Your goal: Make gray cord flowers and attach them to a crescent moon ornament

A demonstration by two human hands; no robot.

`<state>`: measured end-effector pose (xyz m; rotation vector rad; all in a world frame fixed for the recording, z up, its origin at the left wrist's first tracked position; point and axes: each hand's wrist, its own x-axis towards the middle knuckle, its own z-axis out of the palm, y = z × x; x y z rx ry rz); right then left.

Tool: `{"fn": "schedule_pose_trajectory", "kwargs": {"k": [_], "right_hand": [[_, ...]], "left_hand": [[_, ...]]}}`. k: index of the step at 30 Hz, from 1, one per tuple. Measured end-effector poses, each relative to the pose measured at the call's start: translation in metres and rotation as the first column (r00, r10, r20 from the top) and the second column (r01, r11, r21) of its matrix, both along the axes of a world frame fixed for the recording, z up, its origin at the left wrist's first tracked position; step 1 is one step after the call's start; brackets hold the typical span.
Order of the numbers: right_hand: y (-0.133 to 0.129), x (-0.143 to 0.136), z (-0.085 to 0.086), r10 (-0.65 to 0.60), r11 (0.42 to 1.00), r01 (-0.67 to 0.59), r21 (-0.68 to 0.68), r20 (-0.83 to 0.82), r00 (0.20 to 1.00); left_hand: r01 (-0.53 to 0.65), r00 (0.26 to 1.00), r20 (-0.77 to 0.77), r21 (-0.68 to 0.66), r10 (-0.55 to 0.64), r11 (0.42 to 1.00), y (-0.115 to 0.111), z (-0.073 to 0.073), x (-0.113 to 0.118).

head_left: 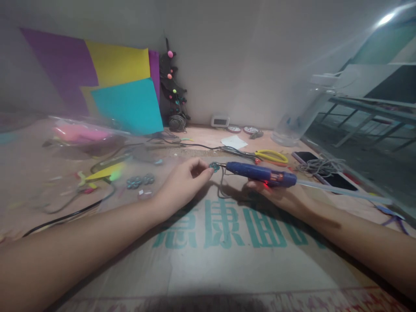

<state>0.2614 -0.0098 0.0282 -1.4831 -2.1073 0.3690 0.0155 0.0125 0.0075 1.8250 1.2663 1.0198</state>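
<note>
My right hand point(276, 193) is wrapped round a blue hot glue gun point(250, 171), with a red light glowing at its underside and a long pale glue stick point(341, 191) coming out of its back end. Its metal nozzle meets a small teal flower-shaped piece point(214, 166). That piece is pinched between thumb and fingers of my left hand point(190, 180). To the left of my left hand, similar small flower pieces point(139, 180) lie on the work surface, with tiny white bits point(141, 192) close by.
Yellow-handled scissors point(271, 157), a phone point(305, 158) and a coiled grey cable point(321, 167) lie at right. A clear plastic container point(289, 125) stands behind them. Coloured sheets point(128, 106) lean on the wall; a pink item in plastic point(84, 132) and a black cord point(65, 216) are left.
</note>
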Motion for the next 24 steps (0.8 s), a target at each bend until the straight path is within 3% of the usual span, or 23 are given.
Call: {"fn": "schedule_pose_trajectory", "kwargs": {"k": [9, 15, 24], "right_hand": [[0.0035, 0.0015, -0.0052, -0.047, 0.999, 0.046, 0.025, 0.029, 0.998], [0.001, -0.0023, 0.0001, -0.064, 0.997, 0.065, -0.045, 0.019, 0.998], [0.0009, -0.0018, -0.0017, -0.055, 0.998, 0.055, 0.018, 0.032, 0.998]], "left_hand": [[0.012, 1.0, -0.012, 0.026, -0.011, 1.0, -0.0007, -0.0009, -0.0012], [0.017, 1.0, -0.023, 0.021, -0.016, 1.0, -0.0016, -0.0003, -0.0009], [0.006, 1.0, -0.021, 0.019, -0.006, 1.0, -0.0025, 0.0013, -0.0004]]}}
